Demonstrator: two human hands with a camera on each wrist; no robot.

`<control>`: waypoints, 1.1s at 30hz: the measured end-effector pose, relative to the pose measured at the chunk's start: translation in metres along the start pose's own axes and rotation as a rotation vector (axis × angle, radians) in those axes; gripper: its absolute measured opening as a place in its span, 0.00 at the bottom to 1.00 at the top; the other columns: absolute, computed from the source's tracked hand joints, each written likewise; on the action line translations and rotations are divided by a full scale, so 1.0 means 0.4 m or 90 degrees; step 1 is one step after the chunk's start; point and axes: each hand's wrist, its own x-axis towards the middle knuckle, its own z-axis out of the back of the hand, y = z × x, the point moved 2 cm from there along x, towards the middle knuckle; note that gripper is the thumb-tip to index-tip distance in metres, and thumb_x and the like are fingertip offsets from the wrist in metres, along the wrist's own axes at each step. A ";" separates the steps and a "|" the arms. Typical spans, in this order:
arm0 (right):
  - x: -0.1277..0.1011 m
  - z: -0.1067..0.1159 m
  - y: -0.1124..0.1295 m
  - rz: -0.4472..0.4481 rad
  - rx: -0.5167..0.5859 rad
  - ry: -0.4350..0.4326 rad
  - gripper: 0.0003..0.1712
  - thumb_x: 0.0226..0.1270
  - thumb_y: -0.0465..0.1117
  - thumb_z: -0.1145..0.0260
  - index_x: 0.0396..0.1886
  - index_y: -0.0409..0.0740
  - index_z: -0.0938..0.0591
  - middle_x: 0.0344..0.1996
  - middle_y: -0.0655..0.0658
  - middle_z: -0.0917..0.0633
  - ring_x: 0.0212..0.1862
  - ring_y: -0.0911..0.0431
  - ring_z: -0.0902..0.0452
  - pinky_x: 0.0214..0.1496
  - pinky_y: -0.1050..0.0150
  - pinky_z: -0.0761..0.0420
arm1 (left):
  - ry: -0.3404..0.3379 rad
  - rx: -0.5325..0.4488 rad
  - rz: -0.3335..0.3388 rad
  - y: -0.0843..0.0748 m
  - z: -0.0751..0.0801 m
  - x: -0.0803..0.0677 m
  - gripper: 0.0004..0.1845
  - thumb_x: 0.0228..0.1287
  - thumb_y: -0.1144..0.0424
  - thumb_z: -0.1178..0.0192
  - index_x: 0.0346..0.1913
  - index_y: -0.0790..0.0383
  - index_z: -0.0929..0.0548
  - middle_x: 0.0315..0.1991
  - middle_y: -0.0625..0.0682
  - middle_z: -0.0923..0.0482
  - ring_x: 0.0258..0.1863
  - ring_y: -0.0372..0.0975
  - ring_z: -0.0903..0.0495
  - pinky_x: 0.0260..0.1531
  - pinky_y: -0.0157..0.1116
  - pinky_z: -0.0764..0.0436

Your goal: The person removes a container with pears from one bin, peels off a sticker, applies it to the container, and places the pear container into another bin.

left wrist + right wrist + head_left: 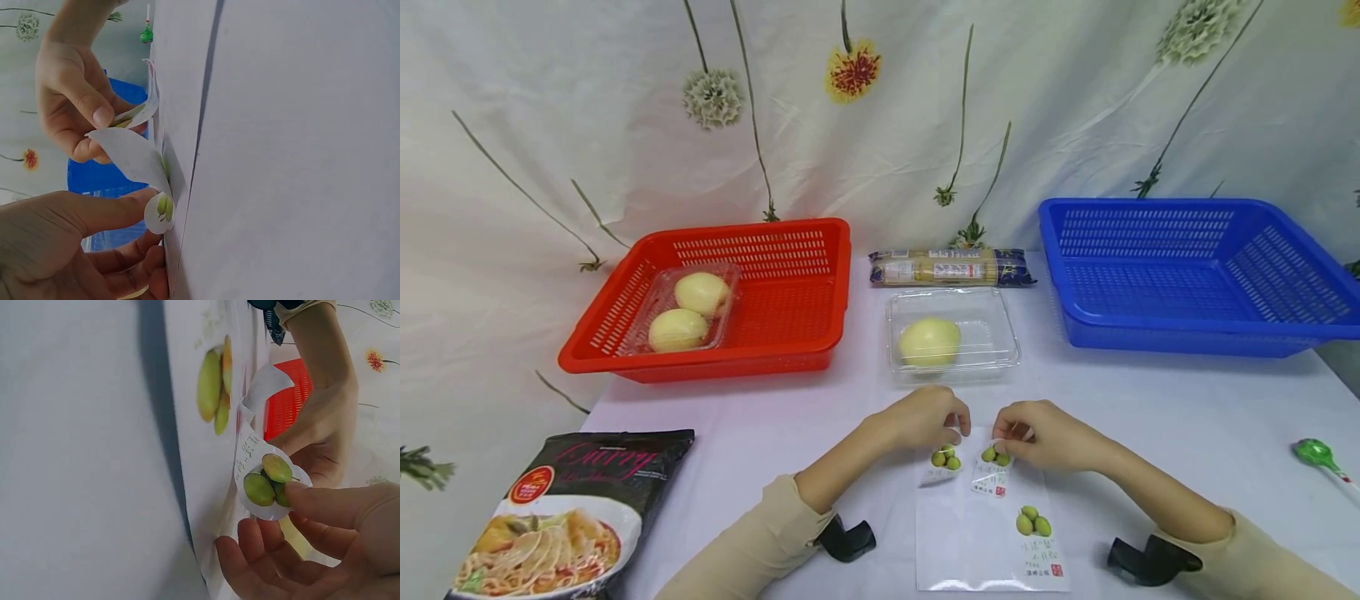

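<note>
On the table lies a white sheet (977,542) printed with green fruit and small writing. My left hand (921,417) pinches the top of one paper label (942,471), which curls up from the sheet. My right hand (1052,433) pinches a second label (991,477) beside it between thumb and fingers. In the right wrist view this label (269,478) shows three green fruits and a rounded, cut-out edge. Seen from the left wrist, the left hand's label (164,209) is bent over near the thumb. Both hands are close together above the sheet's far end.
Behind stands a clear lidded box (985,333) with a pale yellow fruit, and packaged noodles (951,268). A red basket (790,317) holds a clear box of two fruits; a blue basket (1165,292) stands right. A black curry packet (580,517) and green lollipop (1313,452) lie at the sides.
</note>
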 end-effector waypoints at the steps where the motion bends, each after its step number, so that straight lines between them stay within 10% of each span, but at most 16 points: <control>1: -0.001 0.004 0.003 0.000 0.009 0.007 0.04 0.62 0.34 0.37 0.28 0.44 0.21 0.28 0.54 0.21 0.34 0.63 0.25 0.36 0.67 0.21 | -0.001 -0.006 -0.002 0.001 0.000 0.001 0.04 0.54 0.68 0.33 0.32 0.56 0.15 0.22 0.43 0.30 0.28 0.34 0.32 0.32 0.28 0.32; 33: -0.014 0.077 0.072 0.033 0.105 0.062 0.02 0.66 0.35 0.39 0.34 0.41 0.21 0.33 0.50 0.19 0.40 0.61 0.25 0.41 0.65 0.19 | -0.004 0.020 0.013 -0.010 -0.005 -0.003 0.11 0.43 0.61 0.24 0.30 0.54 0.16 0.25 0.43 0.29 0.31 0.33 0.32 0.34 0.27 0.32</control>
